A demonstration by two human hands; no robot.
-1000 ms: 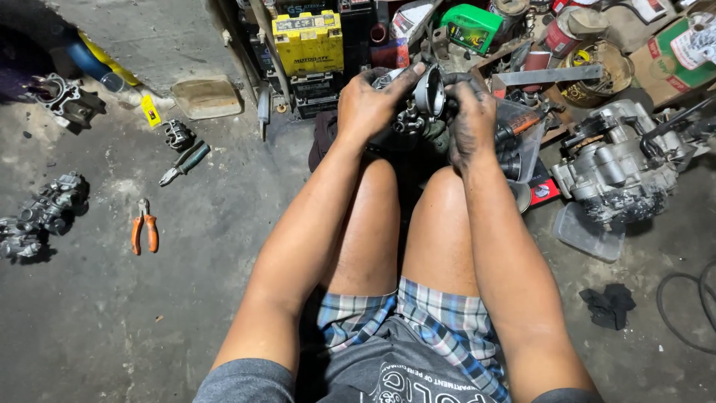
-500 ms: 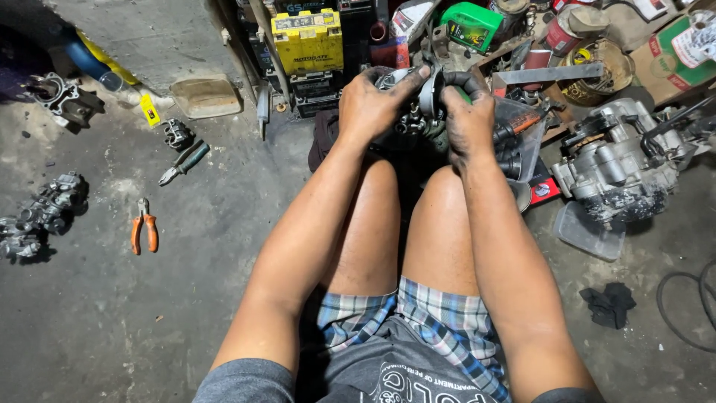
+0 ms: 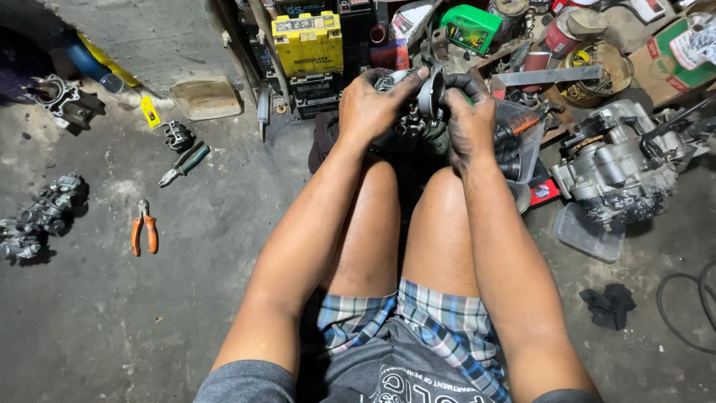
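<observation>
Engine parts lie scattered at the left edge of the frame: a grimy grey carburettor-like casting (image 3: pixel 46 213) on the concrete floor (image 3: pixel 149 328), and just right of it a pair of orange-handled pliers (image 3: pixel 144 233). Higher up sits a dark-handled tool (image 3: pixel 184 164), and above that, in the upper middle-left, a yellow block-shaped battery (image 3: pixel 309 42).

At upper centre, just beyond the bare knees, the left hand (image 3: pixel 371 110) curls its greasy fingers over the top and left side of a round grey metal engine component (image 3: pixel 419 108), thumb stretched across its face. The right hand (image 3: pixel 470 119) clamps the same part from the right, fingers wrapped over its upper rim. Both hands are closed on it.

Against the pictures from a second ago, the grip has shifted only slightly: the hands sit a touch more squarely over the part, which stays in the same spot above the knees. That reads as steady working at the piece, twisting or pressing, rather than a new step.

To the right stand a large silver engine block (image 3: pixel 615 160), a clear plastic lid (image 3: pixel 588 233) and a black rag (image 3: pixel 608 304).
</observation>
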